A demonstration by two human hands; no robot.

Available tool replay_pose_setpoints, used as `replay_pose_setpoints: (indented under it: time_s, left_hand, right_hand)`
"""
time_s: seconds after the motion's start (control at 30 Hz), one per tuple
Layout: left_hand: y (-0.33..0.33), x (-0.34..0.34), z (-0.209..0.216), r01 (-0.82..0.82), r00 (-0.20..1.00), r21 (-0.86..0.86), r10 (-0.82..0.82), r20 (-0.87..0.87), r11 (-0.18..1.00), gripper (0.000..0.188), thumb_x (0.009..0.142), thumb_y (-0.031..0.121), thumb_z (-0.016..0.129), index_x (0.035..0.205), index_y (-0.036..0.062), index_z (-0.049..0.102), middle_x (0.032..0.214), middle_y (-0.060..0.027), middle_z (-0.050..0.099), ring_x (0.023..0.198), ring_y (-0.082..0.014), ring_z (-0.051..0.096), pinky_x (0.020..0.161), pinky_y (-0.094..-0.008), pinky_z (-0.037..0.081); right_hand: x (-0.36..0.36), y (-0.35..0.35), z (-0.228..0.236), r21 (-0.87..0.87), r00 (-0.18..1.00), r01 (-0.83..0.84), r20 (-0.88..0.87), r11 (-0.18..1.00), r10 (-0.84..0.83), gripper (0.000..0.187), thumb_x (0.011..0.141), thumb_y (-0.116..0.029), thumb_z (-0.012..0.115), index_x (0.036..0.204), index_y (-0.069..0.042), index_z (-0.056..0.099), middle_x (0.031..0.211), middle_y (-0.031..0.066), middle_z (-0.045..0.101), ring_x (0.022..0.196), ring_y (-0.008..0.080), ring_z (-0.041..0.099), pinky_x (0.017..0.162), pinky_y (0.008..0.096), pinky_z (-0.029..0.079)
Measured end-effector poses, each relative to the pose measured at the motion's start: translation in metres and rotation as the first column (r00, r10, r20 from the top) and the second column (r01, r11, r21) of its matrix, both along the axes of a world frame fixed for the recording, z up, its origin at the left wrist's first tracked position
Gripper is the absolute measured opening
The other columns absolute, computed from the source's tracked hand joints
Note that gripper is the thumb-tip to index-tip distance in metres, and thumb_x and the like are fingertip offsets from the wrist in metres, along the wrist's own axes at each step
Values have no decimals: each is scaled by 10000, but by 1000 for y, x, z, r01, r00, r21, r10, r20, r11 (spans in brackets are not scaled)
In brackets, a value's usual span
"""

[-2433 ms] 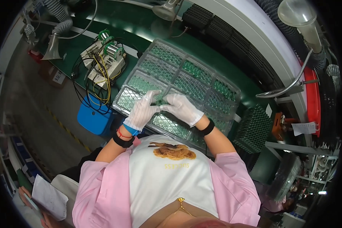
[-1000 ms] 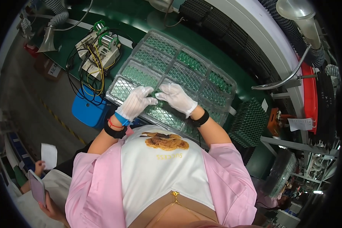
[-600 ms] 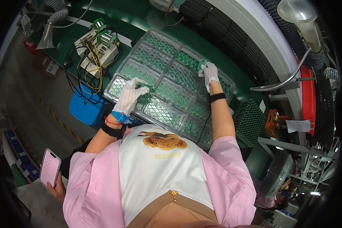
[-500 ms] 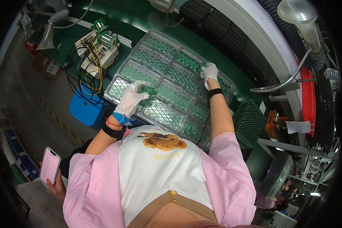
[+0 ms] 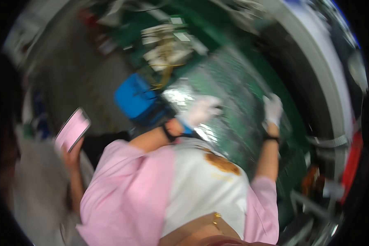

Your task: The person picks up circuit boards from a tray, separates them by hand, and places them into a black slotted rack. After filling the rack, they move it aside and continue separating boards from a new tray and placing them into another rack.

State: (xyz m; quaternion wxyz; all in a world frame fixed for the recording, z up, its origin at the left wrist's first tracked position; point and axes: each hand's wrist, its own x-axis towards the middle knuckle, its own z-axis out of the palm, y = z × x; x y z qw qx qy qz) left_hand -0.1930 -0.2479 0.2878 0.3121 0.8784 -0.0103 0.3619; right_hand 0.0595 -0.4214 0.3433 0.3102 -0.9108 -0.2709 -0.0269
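Motion blur smears the whole view. A clear plastic tray (image 5: 227, 78) with green contents lies on the green bench in front of me. My left hand (image 5: 201, 110), in a white glove, is over the near left part of the tray. Its fingers point right, with a dark smear at their tips that I cannot identify. At the tray's right side is my right hand (image 5: 272, 110), also gloved in white. Its fingers are too blurred to show whether they grip anything.
Left of the tray stands a blue bin (image 5: 135, 98). Light-coloured bench equipment (image 5: 164, 51) with yellow cables sits beyond it. At the left, another person's hand (image 5: 73, 152) holds a phone (image 5: 73, 129). A red object (image 5: 352, 164) shows at the far right.
The view has swung, so the bench, tray and bin appear farther right and the picture is blurred. A green piece was at my left fingers before; now I cannot make it out.
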Motion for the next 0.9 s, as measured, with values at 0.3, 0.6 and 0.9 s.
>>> replay_pose_setpoints:
  time_s: [0.3, 0.6, 0.9]
  left_hand:
    - [-15, -3, 62, 8, 1000, -207, -9, -5, 978, 388, 769, 330, 672, 997, 24, 597, 891, -174, 605, 825, -330, 587, 739, -410, 480]
    - [-3, 1, 38, 90, 925, -301, -192, -328, 949, 426, 719, 257, 739, 1059, 39, 603, 835, -109, 588, 818, -279, 542, 779, -383, 454]
    - [-12, -11, 65, 342, 829, -833, -557, 48, 436, 177, 803, 144, 681, 877, -16, 674, 737, -98, 649, 612, -146, 593, 545, -262, 501]
  right_hand:
    - [-118, 22, 11, 237, 716, -681, 18, 693, 698, 233, 896, -179, 563, 1048, -4, 587, 837, 18, 558, 697, 93, 508, 637, 229, 429]
    - [-155, 16, 44, 458, 708, -177, -556, 871, 436, 161, 912, -159, 530, 982, -21, 572, 780, 13, 516, 691, 94, 469, 617, 233, 383]
    - [-162, 15, 49, 422, 798, -422, -248, 802, 550, 157, 926, -186, 527, 949, -33, 557, 760, -7, 505, 543, 59, 396, 502, 226, 352]
